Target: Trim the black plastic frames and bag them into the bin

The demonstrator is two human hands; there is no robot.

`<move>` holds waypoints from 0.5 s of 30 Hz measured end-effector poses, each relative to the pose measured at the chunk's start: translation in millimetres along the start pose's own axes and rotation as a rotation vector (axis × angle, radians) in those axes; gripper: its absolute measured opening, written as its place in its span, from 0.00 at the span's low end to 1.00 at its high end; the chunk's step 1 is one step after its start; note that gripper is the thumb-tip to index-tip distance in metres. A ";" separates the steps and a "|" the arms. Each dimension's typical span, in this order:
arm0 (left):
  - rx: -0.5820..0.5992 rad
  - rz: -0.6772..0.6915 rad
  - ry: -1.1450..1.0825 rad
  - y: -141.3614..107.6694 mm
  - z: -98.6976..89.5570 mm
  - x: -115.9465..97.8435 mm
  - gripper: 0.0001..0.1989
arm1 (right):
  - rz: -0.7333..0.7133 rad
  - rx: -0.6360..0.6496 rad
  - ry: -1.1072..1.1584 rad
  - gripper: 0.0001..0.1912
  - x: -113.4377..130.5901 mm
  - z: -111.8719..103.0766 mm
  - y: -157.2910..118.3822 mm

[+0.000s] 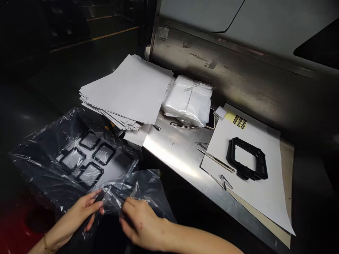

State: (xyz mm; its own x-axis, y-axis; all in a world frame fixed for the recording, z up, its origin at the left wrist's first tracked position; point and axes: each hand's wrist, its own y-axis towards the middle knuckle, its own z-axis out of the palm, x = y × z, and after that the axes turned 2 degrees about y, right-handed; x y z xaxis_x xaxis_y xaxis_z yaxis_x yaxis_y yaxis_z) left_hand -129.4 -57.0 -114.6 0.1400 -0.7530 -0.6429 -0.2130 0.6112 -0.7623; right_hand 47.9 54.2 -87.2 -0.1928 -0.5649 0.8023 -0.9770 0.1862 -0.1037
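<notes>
The left hand (pixel 84 208) came in from the lower left corner of the frame, forearm slanting up to the right, index finger stretched forward and thumb set just below it, the other fingers curled underneath. Its grip was pinched on the gathered near edge of a large, clear, crinkled plastic bag (pixel 148 183). The right hand (pixel 141 222), at the bottom centre, had its back turned up and its fingers bent inward, the bare forearm running off the bottom edge towards the right. Its grip was clenched on the same plastic, beside the left hand, though its fingertips were partly hidden. The bag spread across the lower left of the frame, and four black, round-cornered square frames (pixel 113 151) showed through its shiny film, over a flat white sheet (pixel 116 169).

At the right, a small yellow sticker sheet (pixel 230 117) bore rows of black ovals whose pale marks were too small to read. It lay on a large white paper sheet (pixel 254 197) on the brushed steel worktop (pixel 172 148), near a thick black plastic frame (pixel 261 165). A pale rectangular label (pixel 162 32) at the upper centre carried illegible print
</notes>
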 end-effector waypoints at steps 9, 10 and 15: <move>-0.006 -0.037 -0.052 -3.7 0.3 2.3 0.19 | -0.211 -0.032 -0.272 0.05 -3.4 24.2 1.1; -0.019 -0.047 -0.044 -6.7 0.2 2.5 0.16 | -0.117 -0.116 -0.362 0.04 -8.5 22.5 -5.6; -0.106 -0.112 0.013 -21.0 -1.1 1.8 0.14 | 0.265 -0.341 -0.432 0.10 -33.1 10.0 -34.0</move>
State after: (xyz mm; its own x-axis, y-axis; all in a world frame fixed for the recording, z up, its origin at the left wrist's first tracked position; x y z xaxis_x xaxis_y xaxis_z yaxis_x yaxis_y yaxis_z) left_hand -125.8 -71.5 -99.6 0.1558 -0.8185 -0.5529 -0.2980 0.4947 -0.8163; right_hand 86.6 58.5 -116.2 -0.5143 -0.7261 0.4563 -0.8204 0.5716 -0.0152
